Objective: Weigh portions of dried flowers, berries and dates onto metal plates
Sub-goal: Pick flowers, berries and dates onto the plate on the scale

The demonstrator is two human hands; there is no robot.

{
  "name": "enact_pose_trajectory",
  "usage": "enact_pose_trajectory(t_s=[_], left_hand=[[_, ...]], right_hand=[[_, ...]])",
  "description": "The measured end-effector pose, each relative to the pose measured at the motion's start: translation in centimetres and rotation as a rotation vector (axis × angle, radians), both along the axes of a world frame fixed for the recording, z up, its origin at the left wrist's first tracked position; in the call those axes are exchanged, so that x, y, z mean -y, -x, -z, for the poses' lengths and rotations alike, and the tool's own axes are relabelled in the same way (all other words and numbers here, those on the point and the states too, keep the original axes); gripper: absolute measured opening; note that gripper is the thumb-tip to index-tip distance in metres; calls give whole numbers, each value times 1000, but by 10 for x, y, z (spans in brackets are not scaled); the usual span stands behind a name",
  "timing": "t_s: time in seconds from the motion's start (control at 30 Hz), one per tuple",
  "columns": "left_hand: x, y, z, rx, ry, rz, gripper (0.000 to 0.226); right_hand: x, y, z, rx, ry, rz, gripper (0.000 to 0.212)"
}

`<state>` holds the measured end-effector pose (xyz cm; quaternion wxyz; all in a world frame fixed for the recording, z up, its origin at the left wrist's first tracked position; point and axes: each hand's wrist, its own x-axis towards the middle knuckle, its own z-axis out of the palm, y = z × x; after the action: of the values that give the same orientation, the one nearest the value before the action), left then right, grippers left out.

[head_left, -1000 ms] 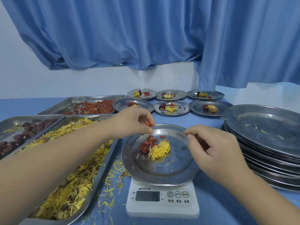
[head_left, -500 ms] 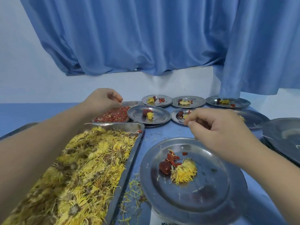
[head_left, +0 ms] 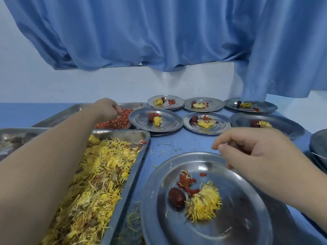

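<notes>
I read this as a makeshift food-portioning room
Blue-covered bench (head_left: pixel 177 144) crowded with steel trays (head_left: pixel 125 193); portioned metal plates (head_left: pixel 169 123) in rows; blue curtain (head_left: pixel 159 32) over white wall (head_left: pixel 53 85)

Left hand (head_left: pixel 106 108): fingertips sunk among berries (head_left: pixel 113 122) in far tray (head_left: pixel 62 114); grip on any berry not discernible; right hand (head_left: pixel 256 152): fingers curled above near plate (head_left: pixel 238 218), underside hidden, content of pinch unreadable; near plate cut by bottom edge; flower tray (head_left: pixel 122 134) cut at bottom too, part covered by left forearm; left tray (head_left: pixel 10 137) blurred, cropped at left edge, contents unclear; plate stack (head_left: pixel 318 145) cropped at right edge.
</notes>
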<state>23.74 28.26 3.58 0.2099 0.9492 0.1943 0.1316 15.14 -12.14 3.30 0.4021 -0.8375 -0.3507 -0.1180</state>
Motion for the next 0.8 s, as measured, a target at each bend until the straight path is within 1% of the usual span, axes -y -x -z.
enact_pose_trajectory(t_s=[0.13, 0.27, 0.5, 0.67, 0.8], left_hand=[[-3, -4, 4, 26, -83, -37, 27], [-9, -6, 7, 54, -101, -68, 23], [-17, -5, 8, 59, -18, -44, 19], [-15, -5, 8, 94, -20, -72, 25], [-13, -3, 6, 89, 68, -77, 18]], right_hand=[[0, -2, 4, -16, 40, -1, 17], [1, -4, 7, -9, 52, 1, 18], [1, -6, 9, -8, 64, 6, 19], [2, -7, 9, -13, 39, 13, 18], [3, -8, 9, -15, 35, 11, 17]])
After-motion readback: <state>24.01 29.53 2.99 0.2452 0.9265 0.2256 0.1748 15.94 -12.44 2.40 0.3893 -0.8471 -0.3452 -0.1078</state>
